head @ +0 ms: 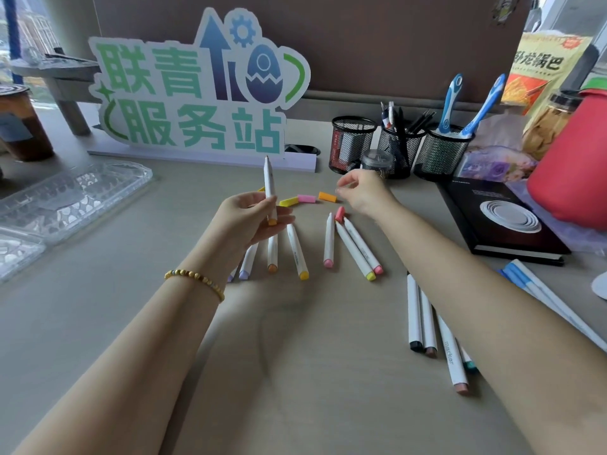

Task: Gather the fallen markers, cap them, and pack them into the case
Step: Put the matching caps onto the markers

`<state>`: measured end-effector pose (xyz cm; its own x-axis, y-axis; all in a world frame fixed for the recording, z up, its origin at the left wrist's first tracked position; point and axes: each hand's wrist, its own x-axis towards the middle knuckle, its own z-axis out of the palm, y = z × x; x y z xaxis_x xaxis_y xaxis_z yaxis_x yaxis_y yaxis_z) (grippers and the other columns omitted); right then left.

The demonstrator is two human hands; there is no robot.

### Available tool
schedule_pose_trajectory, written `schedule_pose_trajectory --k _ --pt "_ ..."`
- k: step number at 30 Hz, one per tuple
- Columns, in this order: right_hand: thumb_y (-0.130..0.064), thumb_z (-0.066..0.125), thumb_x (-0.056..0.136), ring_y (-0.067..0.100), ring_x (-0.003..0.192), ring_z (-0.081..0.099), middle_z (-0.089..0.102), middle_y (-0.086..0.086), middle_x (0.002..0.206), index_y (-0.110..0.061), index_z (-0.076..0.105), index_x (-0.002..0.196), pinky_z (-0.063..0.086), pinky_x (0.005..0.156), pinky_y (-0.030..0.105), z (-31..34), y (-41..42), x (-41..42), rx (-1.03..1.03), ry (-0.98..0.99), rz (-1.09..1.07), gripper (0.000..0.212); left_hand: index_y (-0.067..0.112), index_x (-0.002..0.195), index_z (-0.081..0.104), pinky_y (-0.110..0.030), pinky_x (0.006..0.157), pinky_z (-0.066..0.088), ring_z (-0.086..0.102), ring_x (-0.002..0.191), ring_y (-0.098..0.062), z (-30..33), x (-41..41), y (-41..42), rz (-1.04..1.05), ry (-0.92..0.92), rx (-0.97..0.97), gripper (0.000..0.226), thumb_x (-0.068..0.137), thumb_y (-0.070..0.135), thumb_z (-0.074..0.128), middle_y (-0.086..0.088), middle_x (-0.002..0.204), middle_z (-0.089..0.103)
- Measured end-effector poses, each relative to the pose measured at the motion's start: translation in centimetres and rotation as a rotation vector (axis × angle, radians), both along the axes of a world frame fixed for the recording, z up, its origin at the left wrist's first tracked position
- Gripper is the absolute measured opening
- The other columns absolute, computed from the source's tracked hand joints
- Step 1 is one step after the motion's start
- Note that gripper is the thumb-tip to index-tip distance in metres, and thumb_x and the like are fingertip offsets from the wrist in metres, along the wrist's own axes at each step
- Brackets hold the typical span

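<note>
My left hand [253, 218] grips a white uncapped marker [270, 188] upright, tip up, with its orange end at the palm. My right hand [359, 192] hovers with loosely curled fingers just right of an orange cap [327, 197] and holds nothing I can see. A pink cap [306, 199], a yellow cap [288, 201] and a coral cap [339, 214] lie loose on the desk. Several uncapped white markers [328, 241] lie fanned out below the caps. The clear plastic case [65, 198] lies open at the left.
More white markers [423, 320] lie at the lower right, and blue-ended ones [538, 290] further right. A black notebook [502, 218], mesh pen cups [351, 142], a red bag [571, 165] and a large cut-out sign [197, 90] line the back. A drink cup [23, 123] stands far left.
</note>
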<state>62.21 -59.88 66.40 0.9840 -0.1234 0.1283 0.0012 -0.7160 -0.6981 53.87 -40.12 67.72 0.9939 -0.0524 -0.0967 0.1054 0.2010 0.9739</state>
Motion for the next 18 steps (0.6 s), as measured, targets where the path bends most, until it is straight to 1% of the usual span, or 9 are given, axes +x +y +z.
schedule_pose_trajectory --k 2,4,6,8,11,13,15,17,18 --pt "-0.029 0.065 0.084 0.027 0.112 0.055 0.062 0.006 0.113 -0.018 0.064 0.11 0.046 0.094 0.033 -0.6 0.7 1.4 -0.179 0.057 0.009 0.028 0.0 0.102 0.056 -0.02 0.062 0.058 0.071 0.066 -0.014 -0.1 0.1 0.1 -0.002 0.016 -0.021 0.015 0.095 0.012 0.05 -0.015 0.085 0.068" --pt "-0.037 0.065 0.083 0.028 0.112 0.056 0.057 0.008 0.125 -0.02 0.061 0.115 0.045 0.097 0.036 -1.1 1.4 2.3 -0.205 0.121 0.008 0.036 0.0 0.1 0.056 -0.02 0.062 0.058 0.071 0.065 -0.014 -0.1 0.1 0.2 0.0 0.027 -0.033 0.013 0.095 0.011 0.05 -0.016 0.086 0.068" --pt "-0.037 0.065 0.083 0.028 0.108 0.06 0.06 0.009 0.122 -0.021 0.062 0.112 0.047 0.095 0.037 -1.5 1.7 2.8 -0.203 0.134 -0.015 0.034 0.0 0.099 0.055 -0.019 0.062 0.058 0.071 0.065 -0.014 -0.1 0.2 0.4 0.003 0.023 -0.034 0.014 0.096 0.012 0.049 -0.016 0.088 0.067" --pt "-0.037 0.064 0.085 0.028 0.109 0.059 0.064 0.01 0.115 -0.02 0.065 0.105 0.048 0.094 0.036 -1.7 1.7 3.1 -0.285 0.113 -0.027 0.027 0.001 0.099 0.055 -0.019 0.06 0.057 0.071 0.066 -0.014 -0.1 0.3 0.7 0.004 0.02 -0.045 0.013 0.096 0.012 0.049 -0.016 0.09 0.067" --pt "-0.032 0.057 0.09 0.03 0.118 0.048 0.062 0.013 0.117 -0.012 0.065 0.109 0.041 0.095 0.033 -1.2 1.7 2.7 -0.49 0.042 -0.003 0.028 0.003 0.097 0.054 -0.019 0.058 0.057 0.071 0.064 -0.014 0.0 0.5 0.9 0.028 0.015 -0.007 0.011 0.097 0.011 0.047 -0.014 0.089 0.067" --pt "-0.03 0.054 0.093 0.031 0.117 0.047 0.063 0.014 0.114 -0.009 0.063 0.103 0.039 0.093 0.034 -0.6 1.8 2.1 -0.531 -0.007 0.005 0.025 0.003 0.097 0.052 -0.02 0.059 0.058 0.07 0.063 -0.014 -0.1 0.4 0.7 0.047 0.017 0.056 0.009 0.097 0.01 0.046 -0.013 0.089 0.068" --pt "-0.03 0.054 0.093 0.03 0.104 0.055 0.066 0.011 0.103 -0.013 0.058 0.096 0.043 0.086 0.034 0.0 1.9 1.3 -0.375 -0.025 -0.006 0.018 0.005 0.096 0.049 -0.02 0.058 0.058 0.07 0.065 -0.016 -0.1 0.2 0.3 0.051 0.019 0.107 0.007 0.097 0.01 0.044 -0.011 0.088 0.068" --pt "-0.025 0.057 0.091 0.027 0.084 0.061 0.067 0.004 0.086 -0.016 0.053 0.084 0.05 0.078 0.036 0.6 1.9 0.2 -0.033 -0.049 0.02 0.012 0.006 0.096 0.047 -0.021 0.056 0.057 0.069 0.067 -0.017 0.1 0.0 -0.3 0.048 0.004 0.148 0.007 0.098 0.01 0.041 -0.01 0.087 0.068" --pt "-0.019 0.058 0.091 0.024 0.075 0.061 0.065 0.0 0.077 -0.017 0.05 0.077 0.053 0.074 0.036 1.0 1.8 -0.5 0.147 -0.067 0.051 0.015 0.005 0.097 0.046 -0.021 0.055 0.057 0.068 0.065 -0.016 0.2 -0.1 -0.5 0.048 -0.01 0.157 0.007 0.098 0.009 0.04 -0.01 0.085 0.067"
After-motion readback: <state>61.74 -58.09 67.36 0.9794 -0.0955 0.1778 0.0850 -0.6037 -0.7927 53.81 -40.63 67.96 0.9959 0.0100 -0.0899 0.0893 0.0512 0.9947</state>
